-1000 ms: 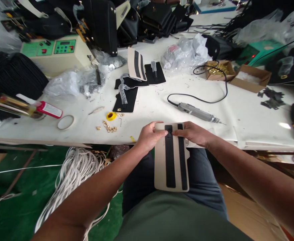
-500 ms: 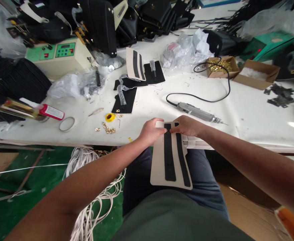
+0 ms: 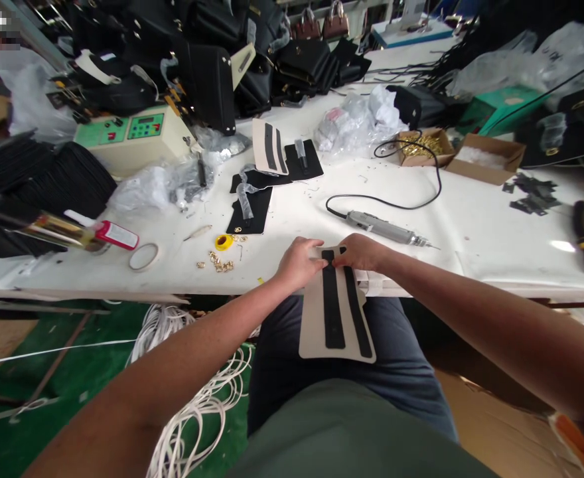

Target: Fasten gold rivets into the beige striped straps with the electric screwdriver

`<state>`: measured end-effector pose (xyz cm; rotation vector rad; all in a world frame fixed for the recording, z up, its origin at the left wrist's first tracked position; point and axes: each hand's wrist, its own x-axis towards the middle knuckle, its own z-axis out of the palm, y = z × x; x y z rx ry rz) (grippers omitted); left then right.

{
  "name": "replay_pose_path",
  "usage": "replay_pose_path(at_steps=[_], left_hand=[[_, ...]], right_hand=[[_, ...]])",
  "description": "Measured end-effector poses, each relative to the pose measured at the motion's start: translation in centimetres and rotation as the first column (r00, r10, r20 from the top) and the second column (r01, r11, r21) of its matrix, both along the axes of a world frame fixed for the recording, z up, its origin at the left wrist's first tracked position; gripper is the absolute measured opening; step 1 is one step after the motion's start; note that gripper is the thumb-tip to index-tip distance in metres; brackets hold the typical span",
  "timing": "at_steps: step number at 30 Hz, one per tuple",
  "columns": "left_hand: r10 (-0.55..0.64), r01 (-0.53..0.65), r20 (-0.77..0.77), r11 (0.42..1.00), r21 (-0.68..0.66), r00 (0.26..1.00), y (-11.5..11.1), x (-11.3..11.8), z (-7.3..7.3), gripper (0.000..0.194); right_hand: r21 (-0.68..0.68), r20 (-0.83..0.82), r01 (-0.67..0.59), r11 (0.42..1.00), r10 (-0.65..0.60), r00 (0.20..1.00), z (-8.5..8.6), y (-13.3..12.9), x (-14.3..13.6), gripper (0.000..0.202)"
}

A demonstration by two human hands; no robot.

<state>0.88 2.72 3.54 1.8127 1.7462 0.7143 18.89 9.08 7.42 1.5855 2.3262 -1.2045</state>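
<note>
A beige panel (image 3: 313, 318) with two black strips hangs over the table's front edge above my lap. My left hand (image 3: 300, 263) grips its top left part, the thumb on the wider black strip (image 3: 332, 305). At the top right, my right hand (image 3: 363, 253) holds the same panel, its thumb close to the left thumb. Whatever lies under the fingers is hidden. Behind my hands a grey rotary tool (image 3: 386, 227) lies on the table, with a black cable.
On the white table (image 3: 292, 219) lie a yellow tape roll (image 3: 223, 241), gold fittings (image 3: 221, 262), black panels (image 3: 252, 211), another beige panel (image 3: 259, 146) and a red bottle (image 3: 117, 235). Cardboard boxes (image 3: 486, 158) stand at the right. Black bags (image 3: 205, 86) fill the back.
The camera view has shifted, showing more of the table's back and right side. Both hands still hold the panel's top, with the thumbs in nearly the same place.
</note>
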Motion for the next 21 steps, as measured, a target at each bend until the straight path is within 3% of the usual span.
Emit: replay_pose_path(at_steps=[2, 5, 8, 12, 18, 21], left_hand=[[-0.026, 0.035, -0.059, 0.987, 0.158, 0.998, -0.7, 0.0, -0.4, 0.048], [-0.098, 0.128, -0.117, 0.951, 0.283, 0.988, -1.7, 0.1, -1.0, 0.029], [-0.100, 0.125, -0.103, 0.953, 0.277, 0.990, -2.1, 0.3, -1.3, 0.013], [-0.058, 0.093, -0.135, 0.960, 0.263, 0.989, -1.6, 0.3, -1.7, 0.013], [-0.083, 0.131, -0.185, 0.956, 0.261, 0.979, -0.7, 0.0, -1.7, 0.014], [-0.087, 0.137, -0.195, 0.957, 0.256, 0.977, -0.6, -0.1, -1.6, 0.014]], right_hand=[[0.013, 0.005, -0.014, 1.000, 0.014, 1.000, -0.2, 0.1, -0.1, 0.024], [0.013, 0.016, -0.028, 1.000, 0.027, 0.999, -0.4, 0.2, -0.1, 0.022], [0.011, 0.039, -0.039, 0.999, 0.038, 0.999, -0.2, 0.4, -0.2, 0.019], [0.025, 0.050, -0.027, 0.999, 0.026, 0.998, -0.1, 0.7, 0.1, 0.020], [0.172, -0.033, 0.117, 0.978, -0.113, 0.993, -1.3, -0.3, 1.8, 0.050], [0.260, -0.151, 0.220, 0.940, -0.186, 0.971, -1.1, -1.3, 3.3, 0.050]])
